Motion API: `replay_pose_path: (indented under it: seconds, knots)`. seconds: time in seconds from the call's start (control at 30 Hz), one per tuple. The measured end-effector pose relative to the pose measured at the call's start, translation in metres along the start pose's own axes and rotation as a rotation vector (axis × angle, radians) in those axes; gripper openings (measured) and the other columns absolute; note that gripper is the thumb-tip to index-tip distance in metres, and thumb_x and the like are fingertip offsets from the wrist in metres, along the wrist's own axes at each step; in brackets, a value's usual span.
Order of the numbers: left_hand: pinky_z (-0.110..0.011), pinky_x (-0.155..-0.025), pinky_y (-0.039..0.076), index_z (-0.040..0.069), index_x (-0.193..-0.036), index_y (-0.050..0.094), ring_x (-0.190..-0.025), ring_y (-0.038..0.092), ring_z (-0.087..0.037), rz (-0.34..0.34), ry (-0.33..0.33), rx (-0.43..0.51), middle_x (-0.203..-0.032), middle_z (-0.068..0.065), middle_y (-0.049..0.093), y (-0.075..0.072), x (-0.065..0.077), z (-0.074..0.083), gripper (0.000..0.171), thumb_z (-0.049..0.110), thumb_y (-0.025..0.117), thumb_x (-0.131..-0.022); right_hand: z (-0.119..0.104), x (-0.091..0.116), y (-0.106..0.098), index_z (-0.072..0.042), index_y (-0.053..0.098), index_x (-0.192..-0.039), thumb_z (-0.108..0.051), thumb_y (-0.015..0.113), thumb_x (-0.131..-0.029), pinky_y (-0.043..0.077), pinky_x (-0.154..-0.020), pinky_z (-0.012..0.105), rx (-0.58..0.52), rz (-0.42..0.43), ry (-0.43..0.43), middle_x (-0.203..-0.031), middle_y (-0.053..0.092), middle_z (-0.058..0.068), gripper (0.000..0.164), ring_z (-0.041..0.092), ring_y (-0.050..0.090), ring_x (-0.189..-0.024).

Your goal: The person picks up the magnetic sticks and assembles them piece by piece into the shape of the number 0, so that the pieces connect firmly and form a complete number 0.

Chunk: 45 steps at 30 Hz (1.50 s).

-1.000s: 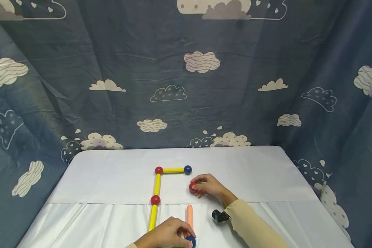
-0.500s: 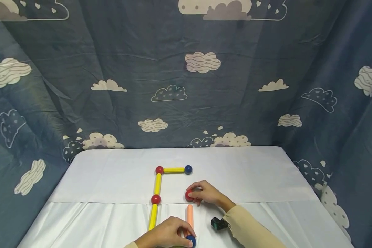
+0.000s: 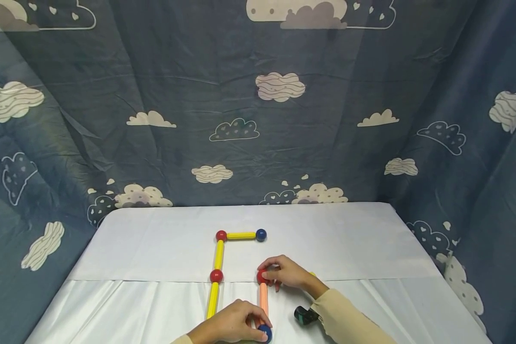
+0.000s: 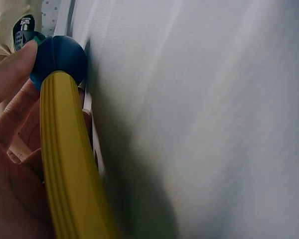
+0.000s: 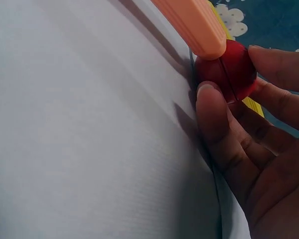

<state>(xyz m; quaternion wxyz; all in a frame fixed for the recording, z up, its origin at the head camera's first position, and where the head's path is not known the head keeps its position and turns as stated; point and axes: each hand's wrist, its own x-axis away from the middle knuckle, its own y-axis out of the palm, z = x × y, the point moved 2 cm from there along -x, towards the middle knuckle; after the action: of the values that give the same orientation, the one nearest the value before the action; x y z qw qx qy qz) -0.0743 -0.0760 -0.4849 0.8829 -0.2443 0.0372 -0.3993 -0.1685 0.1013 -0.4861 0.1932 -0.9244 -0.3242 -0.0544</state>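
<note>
Near the table's front, my left hand point(image 3: 232, 322) grips a blue ball point(image 3: 264, 333) between thumb and fingers. In the left wrist view a grooved yellow stick point(image 4: 72, 159) meets that ball. An orange stick point(image 3: 263, 297) runs away from the blue ball toward a red ball point(image 3: 261, 276). My right hand point(image 3: 287, 274) pinches the red ball with its thumb and fingertips. The right wrist view has the orange stick's rounded end against the red ball, which has a seam round it. My left hand hides the orange stick's near end.
To the left, yellow sticks point(image 3: 218, 255) join a middle red ball point(image 3: 216, 276) and a corner red ball point(image 3: 221, 235). Another yellow stick point(image 3: 241, 235) leads right to a far blue ball point(image 3: 261, 235). A bit of yellow point(image 3: 313, 274) shows behind my right wrist. White cloth covers the table point(image 3: 348, 239).
My right hand has brought the red ball nearer and slightly left, down to the orange stick's far end, where they now touch. My left hand has stayed on the blue ball.
</note>
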Motion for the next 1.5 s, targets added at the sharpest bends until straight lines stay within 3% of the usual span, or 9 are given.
replay_pose_path:
  seconds: [0.17, 0.27, 0.47, 0.7, 0.9, 1.07, 1.23, 1.5]
  knots:
    - [-0.014, -0.057, 0.039, 0.015, -0.097, 0.073, -0.063, 0.045, 0.004, 0.000, 0.004, -0.006, -0.074, 0.019, 0.055, 0.000, -0.001, 0.000, 0.016, 0.023, 0.075, -0.083, 0.002, 0.002, -0.001, 0.001, 0.064, -0.116, -0.010, 0.060, -0.094, 0.049, -0.053, 0.025, -0.007, 0.001, 0.005, -0.093, 0.064, 0.006, 0.025, 0.013, 0.056, -0.069]
    - [-0.015, -0.058, 0.039, 0.016, -0.097, 0.074, -0.063, 0.045, 0.003, -0.005, -0.026, 0.006, -0.074, 0.018, 0.056, 0.001, -0.001, 0.001, 0.015, 0.022, 0.075, -0.083, 0.004, 0.005, -0.004, 0.001, 0.064, -0.115, -0.012, 0.061, -0.093, 0.049, -0.053, 0.026, -0.006, 0.011, -0.006, -0.096, 0.063, 0.006, 0.026, 0.015, 0.057, -0.070]
    - [-0.016, -0.059, 0.040, 0.018, -0.096, 0.074, -0.065, 0.046, 0.002, -0.003, -0.047, 0.022, -0.075, 0.017, 0.057, 0.000, 0.001, 0.001, 0.014, 0.022, 0.076, -0.082, 0.006, 0.013, -0.021, -0.002, 0.064, -0.114, -0.016, 0.064, -0.092, 0.048, -0.054, 0.028, 0.038, 0.084, -0.004, -0.103, 0.060, 0.006, 0.026, 0.018, 0.056, -0.067]
    - [-0.015, -0.058, 0.042, 0.016, -0.097, 0.073, -0.063, 0.047, 0.004, -0.001, -0.005, 0.020, -0.075, 0.018, 0.056, -0.005, 0.004, -0.001, 0.015, 0.023, 0.075, -0.083, 0.008, 0.032, -0.054, -0.001, 0.064, -0.112, -0.013, 0.069, -0.089, 0.043, -0.050, 0.025, 0.100, 0.195, 0.035, -0.089, 0.056, 0.005, 0.026, 0.017, 0.050, -0.060]
    - [-0.016, -0.057, 0.040, 0.019, -0.095, 0.073, -0.063, 0.048, -0.001, -0.014, -0.084, 0.078, -0.073, 0.013, 0.058, -0.002, 0.002, 0.000, 0.013, 0.018, 0.075, -0.083, 0.026, 0.059, -0.072, -0.001, 0.064, -0.105, -0.011, 0.075, -0.083, 0.038, -0.048, 0.023, 0.169, 0.271, 0.067, -0.083, 0.053, 0.005, 0.027, 0.014, 0.044, -0.057]
    - [-0.017, -0.058, 0.040, 0.017, -0.095, 0.073, -0.063, 0.048, -0.002, -0.020, -0.096, 0.094, -0.073, 0.012, 0.059, 0.002, 0.001, 0.000, 0.012, 0.016, 0.074, -0.083, 0.037, 0.077, -0.072, -0.004, 0.061, -0.103, -0.017, 0.080, -0.078, 0.038, -0.049, 0.023, 0.267, 0.283, 0.092, -0.079, 0.051, 0.003, 0.035, 0.014, 0.044, -0.060]
    - [-0.017, -0.057, 0.040, 0.018, -0.095, 0.073, -0.063, 0.049, -0.002, -0.010, -0.091, 0.096, -0.073, 0.012, 0.059, 0.002, 0.001, 0.000, 0.012, 0.017, 0.074, -0.083, 0.035, 0.081, -0.067, -0.006, 0.059, -0.104, -0.021, 0.082, -0.076, 0.041, -0.046, 0.023, 0.337, 0.268, 0.107, -0.072, 0.052, 0.002, 0.039, 0.012, 0.048, -0.052]
    - [-0.016, -0.057, 0.039, 0.019, -0.095, 0.073, -0.064, 0.048, -0.002, -0.015, -0.103, 0.094, -0.074, 0.011, 0.058, 0.002, 0.001, -0.002, 0.013, 0.016, 0.074, -0.083, 0.031, 0.081, -0.063, -0.008, 0.060, -0.101, -0.012, 0.081, -0.075, 0.044, -0.046, 0.025, 0.420, 0.281, 0.175, -0.071, 0.053, 0.001, 0.034, 0.013, 0.053, -0.050]
